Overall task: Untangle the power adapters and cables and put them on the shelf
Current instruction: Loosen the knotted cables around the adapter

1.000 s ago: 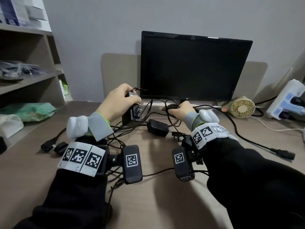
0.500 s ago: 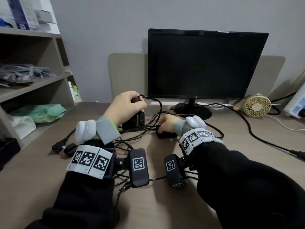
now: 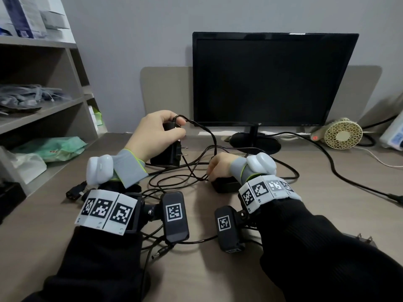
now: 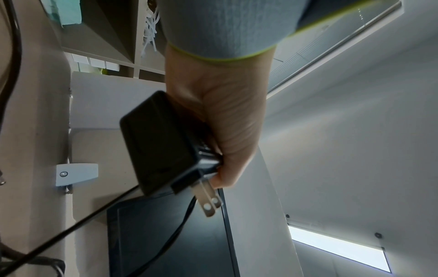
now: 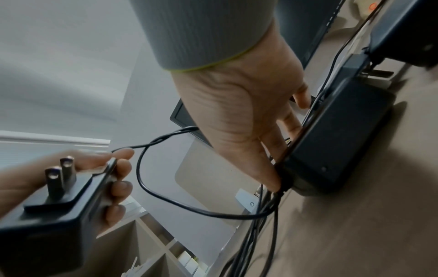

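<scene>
Black cables [image 3: 187, 177] tangled on desk [image 3: 305, 171], both hands busy.
Left hand [image 3: 156, 132] grips plug adapter [image 3: 169, 152] just above desk; right hand [image 3: 219, 166] presses power brick [image 3: 225, 185], fingers probably hooking its cable.

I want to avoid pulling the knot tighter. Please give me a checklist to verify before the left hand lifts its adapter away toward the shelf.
1. Left hand grips the two-prong adapter firmly: ok.
2. Right hand holds down the second adapter on the desk: ok.
3. Cable from the lifted adapter is free of the other cables: not ok, it runs into the tangle by the right hand.
4. Prongs are clear of cables: ok.
5. Free place on the shelf: cannot tell.
</scene>
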Demonstrator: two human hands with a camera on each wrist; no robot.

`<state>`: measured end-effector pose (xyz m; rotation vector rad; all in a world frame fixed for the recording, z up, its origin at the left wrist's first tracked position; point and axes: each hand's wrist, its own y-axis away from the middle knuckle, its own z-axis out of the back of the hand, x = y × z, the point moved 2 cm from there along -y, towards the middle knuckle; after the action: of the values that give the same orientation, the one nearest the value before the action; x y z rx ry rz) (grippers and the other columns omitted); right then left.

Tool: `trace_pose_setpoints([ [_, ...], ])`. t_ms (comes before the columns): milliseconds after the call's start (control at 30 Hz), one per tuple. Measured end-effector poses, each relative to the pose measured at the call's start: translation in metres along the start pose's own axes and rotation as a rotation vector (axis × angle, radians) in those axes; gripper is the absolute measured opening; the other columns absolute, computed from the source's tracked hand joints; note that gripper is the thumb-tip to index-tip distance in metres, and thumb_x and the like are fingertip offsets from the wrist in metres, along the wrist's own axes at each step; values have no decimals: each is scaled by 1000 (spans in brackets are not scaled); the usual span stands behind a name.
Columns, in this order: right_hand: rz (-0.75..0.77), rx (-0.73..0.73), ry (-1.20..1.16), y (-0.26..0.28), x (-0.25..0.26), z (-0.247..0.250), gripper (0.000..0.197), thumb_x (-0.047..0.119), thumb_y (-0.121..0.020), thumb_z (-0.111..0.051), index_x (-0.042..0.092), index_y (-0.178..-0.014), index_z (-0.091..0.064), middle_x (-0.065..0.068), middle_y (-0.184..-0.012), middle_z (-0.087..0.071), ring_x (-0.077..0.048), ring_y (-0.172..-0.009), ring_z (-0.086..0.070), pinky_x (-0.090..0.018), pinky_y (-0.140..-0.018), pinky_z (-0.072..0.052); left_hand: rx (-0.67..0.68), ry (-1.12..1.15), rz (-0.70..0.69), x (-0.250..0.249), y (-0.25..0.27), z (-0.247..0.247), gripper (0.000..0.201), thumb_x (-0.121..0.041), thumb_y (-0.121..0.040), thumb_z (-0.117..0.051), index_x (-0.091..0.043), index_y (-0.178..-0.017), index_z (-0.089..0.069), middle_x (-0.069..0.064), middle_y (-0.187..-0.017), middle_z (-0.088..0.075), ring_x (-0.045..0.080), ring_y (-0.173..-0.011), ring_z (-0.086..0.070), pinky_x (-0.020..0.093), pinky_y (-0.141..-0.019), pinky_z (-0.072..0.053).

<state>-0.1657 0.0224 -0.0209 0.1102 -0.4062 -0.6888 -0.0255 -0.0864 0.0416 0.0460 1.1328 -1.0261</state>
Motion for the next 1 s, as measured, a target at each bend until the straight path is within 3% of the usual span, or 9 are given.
trace_pose_setpoints([
  [100,41,20,-33,1,-1,-7,31,21,-79,-72,22,-110,-71,4,-100,-61,-14,-89,-54,-21,-74,-40,1,-13,-8,-1,-1,0,14,-18,-74,-68,-21,-88,-67,0,-78,-66,11,-68,-58,23,-71,-51],
  [267,28,-29,-8,-2,-7,-13,25,30,-83,-66,25,-107,-73,3,-113,-68,-20,-103,-61,-22,-79,-44,7,-23,13,1,-1,-5,11,-24,-71,-65,-23,-82,-65,-2,-74,-65,11,-65,-58,24,-70,-50],
  [400,51,-97,-38,2,-11,-1,27,27,-91,-55,14,-111,-68,-5,-117,-64,-25,-109,-58,-22,-79,-39,41,-60,39,9,-4,-11,18,-37,-76,-62,-19,-75,-63,-2,-73,-66,13,-66,-57,31,-75,-49],
  [467,113,-139,-190,5,-11,8,20,22,-92,-53,10,-98,-68,-7,-106,-65,-23,-102,-57,-23,-79,-38,61,-94,64,13,-6,-17,23,-35,-87,-62,-14,-79,-64,-3,-71,-63,14,-67,-56,30,-73,-47],
  [533,183,-196,-339,7,-7,14,16,20,-89,-58,19,-74,-62,-1,-87,-64,-18,-89,-57,-23,-74,-41,66,-129,86,16,-6,-21,26,-34,-92,-56,-11,-82,-63,-6,-68,-59,13,-67,-53,27,-68,-43],
  [600,223,-271,-432,8,-5,18,22,20,-84,-64,25,-63,-58,5,-75,-65,-13,-78,-58,-22,-68,-46,101,-119,102,16,-6,-27,28,-33,-95,-49,-14,-79,-62,-7,-68,-55,13,-67,-50,28,-68,-39],
  [700,245,-338,-510,12,0,17,16,24,-79,-69,24,-64,-62,6,-71,-67,-9,-70,-60,-24,-69,-51,203,-114,115,14,-4,-34,28,-24,-95,-45,-21,-69,-57,-4,-71,-55,15,-70,-49,32,-71,-39],
  [833,233,-375,-505,12,4,10,23,26,-74,-75,22,-60,-58,8,-59,-58,-10,-58,-54,-31,-69,-53,301,-107,133,11,0,-37,20,-34,-73,-54,-21,-63,-65,2,-77,-66,14,-75,-58,34,-76,-47],
  [1000,175,-428,-542,11,-2,10,22,28,-75,-74,20,-63,-58,3,-65,-65,-12,-57,-60,-31,-70,-57,364,-84,134,10,2,-28,20,-35,-67,-57,-21,-65,-71,-1,-76,-70,8,-68,-57,27,-71,-46],
])
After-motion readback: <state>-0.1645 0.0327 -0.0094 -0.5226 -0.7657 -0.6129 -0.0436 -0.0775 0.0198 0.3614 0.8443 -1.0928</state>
